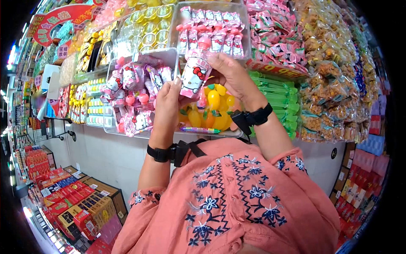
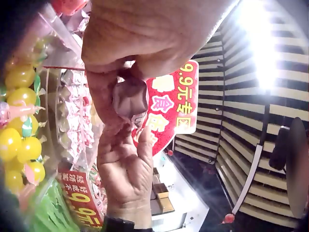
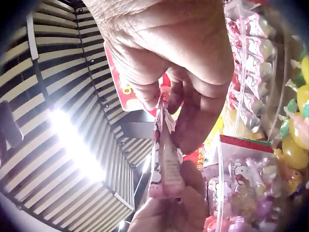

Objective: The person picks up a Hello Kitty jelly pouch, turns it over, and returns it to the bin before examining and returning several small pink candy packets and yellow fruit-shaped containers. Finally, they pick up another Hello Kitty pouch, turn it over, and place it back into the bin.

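Head: your L hand (image 1: 168, 99) grips btm of Hello Kitty pouch (image 1: 195, 76), R hand (image 1: 234, 76) pinches its upper side; pouch above yellow fruit-shaped containers (image 1: 213, 108). L wrist: pouch btwn both hands. R wrist: fingers grip pouch top & btm, seen edge-on.

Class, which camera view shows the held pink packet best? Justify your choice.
The head view: the pink packet faces it, its cat picture and red bow plain to see. The left wrist view shows mainly one end; the right wrist view shows it narrow, nearly edge-on.
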A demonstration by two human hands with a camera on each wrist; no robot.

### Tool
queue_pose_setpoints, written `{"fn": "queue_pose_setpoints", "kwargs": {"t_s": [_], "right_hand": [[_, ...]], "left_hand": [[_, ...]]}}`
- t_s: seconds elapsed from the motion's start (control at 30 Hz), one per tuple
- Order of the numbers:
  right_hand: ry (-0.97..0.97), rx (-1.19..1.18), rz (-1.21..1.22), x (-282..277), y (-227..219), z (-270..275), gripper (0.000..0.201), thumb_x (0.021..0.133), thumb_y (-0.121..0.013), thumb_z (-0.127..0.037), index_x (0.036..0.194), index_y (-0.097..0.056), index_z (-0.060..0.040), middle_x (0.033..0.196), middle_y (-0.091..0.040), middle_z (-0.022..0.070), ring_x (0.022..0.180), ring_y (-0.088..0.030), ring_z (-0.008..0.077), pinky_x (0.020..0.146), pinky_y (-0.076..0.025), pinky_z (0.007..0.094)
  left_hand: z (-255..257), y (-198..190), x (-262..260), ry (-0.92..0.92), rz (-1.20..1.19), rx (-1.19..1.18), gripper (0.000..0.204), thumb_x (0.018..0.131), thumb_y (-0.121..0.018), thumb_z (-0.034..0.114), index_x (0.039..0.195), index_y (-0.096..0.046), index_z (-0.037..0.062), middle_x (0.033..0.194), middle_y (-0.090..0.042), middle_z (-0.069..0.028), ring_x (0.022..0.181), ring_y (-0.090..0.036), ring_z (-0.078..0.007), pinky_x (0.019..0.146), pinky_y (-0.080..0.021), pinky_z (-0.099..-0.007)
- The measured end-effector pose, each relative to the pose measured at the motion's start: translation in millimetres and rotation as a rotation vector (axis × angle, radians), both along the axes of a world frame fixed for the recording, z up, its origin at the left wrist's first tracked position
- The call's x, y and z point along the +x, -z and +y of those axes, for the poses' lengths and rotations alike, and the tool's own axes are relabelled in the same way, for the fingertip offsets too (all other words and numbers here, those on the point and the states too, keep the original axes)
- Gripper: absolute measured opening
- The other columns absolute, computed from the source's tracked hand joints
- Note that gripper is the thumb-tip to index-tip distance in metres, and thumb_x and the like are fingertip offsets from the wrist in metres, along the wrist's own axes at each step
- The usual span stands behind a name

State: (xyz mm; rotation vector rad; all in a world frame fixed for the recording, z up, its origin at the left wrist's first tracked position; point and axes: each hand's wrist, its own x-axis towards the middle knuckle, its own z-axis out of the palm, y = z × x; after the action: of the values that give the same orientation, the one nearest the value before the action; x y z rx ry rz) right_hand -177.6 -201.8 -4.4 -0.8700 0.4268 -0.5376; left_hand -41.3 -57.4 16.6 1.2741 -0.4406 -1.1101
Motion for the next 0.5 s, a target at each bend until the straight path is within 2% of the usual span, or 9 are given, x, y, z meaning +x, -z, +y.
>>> {"fn": "queue_pose_setpoints", "kwargs": {"t_s": [0.03,0.1,0.2,0.27,0.4,0.43,0.5], "right_hand": [[-0.021,-0.015,-0.007,3,0,3,0.034,0.098,-0.063,-0.033,0.115,-0.061,-0.0036,0.100,-0.068,0.0035,0.084,-0.067,0.0113,0.077,-0.056,0.0282],[-0.065,-0.070,0.019,5,6,3,0.042,0.096,-0.066,-0.037,0.122,-0.061,-0.0047,0.104,-0.068,0.0018,0.087,-0.066,0.0098,0.078,-0.056,0.0276],[-0.037,-0.116,0.095,6,11,4,0.042,0.095,-0.067,-0.038,0.122,-0.061,-0.0059,0.104,-0.067,0.0006,0.090,-0.064,0.0079,0.080,-0.055,0.0263],[-0.010,-0.115,0.098,10,14,5,0.038,0.095,-0.067,-0.032,0.121,-0.062,-0.0062,0.104,-0.067,-0.0007,0.093,-0.063,0.0066,0.083,-0.052,0.0242],[0.060,-0.116,0.095,21,15,-5,0.034,0.094,-0.066,-0.022,0.122,-0.062,-0.0027,0.107,-0.068,0.0019,0.095,-0.064,0.0095,0.088,-0.052,0.0263],[0.077,-0.125,0.094,24,16,-17,0.034,0.095,-0.066,-0.019,0.123,-0.061,-0.0017,0.108,-0.068,0.0035,0.096,-0.065,0.0105,0.089,-0.053,0.0277],[0.145,-0.119,0.104,34,11,-42,0.032,0.095,-0.065,-0.016,0.122,-0.061,-0.0002,0.107,-0.069,0.0053,0.098,-0.066,0.0132,0.090,-0.054,0.0290]], "left_hand": [[1,12,5,0.008,0.013,-0.016,0.030,0.104,-0.049,0.028,0.107,-0.058,-0.0011,0.098,-0.066,-0.0086,0.087,-0.068,-0.0171,0.076,-0.061,-0.0336],[-2,13,2,-0.006,0.068,-0.017,0.031,0.104,-0.049,0.028,0.109,-0.057,-0.0016,0.098,-0.066,-0.0091,0.086,-0.068,-0.0172,0.075,-0.061,-0.0336],[-2,19,3,0.023,0.074,-0.006,0.030,0.105,-0.048,0.026,0.110,-0.057,-0.0020,0.099,-0.067,-0.0095,0.083,-0.069,-0.0182,0.075,-0.060,-0.0328],[0,19,3,0.065,0.047,0.009,0.029,0.105,-0.048,0.026,0.110,-0.056,-0.0020,0.097,-0.067,-0.0087,0.082,-0.069,-0.0185,0.076,-0.060,-0.0327],[1,19,6,0.085,-0.184,0.064,0.029,0.104,-0.051,0.024,0.114,-0.053,-0.0029,0.108,-0.061,-0.0092,0.097,-0.065,-0.0163,0.078,-0.059,-0.0298],[3,20,9,0.085,-0.250,0.065,0.030,0.104,-0.050,0.024,0.121,-0.052,-0.0014,0.117,-0.059,-0.0102,0.100,-0.064,-0.0173,0.081,-0.058,-0.0332],[10,15,14,0.082,-0.260,0.052,0.028,0.104,-0.051,0.022,0.122,-0.052,-0.0002,0.117,-0.059,-0.0100,0.100,-0.063,-0.0166,0.081,-0.057,-0.0320]]}}
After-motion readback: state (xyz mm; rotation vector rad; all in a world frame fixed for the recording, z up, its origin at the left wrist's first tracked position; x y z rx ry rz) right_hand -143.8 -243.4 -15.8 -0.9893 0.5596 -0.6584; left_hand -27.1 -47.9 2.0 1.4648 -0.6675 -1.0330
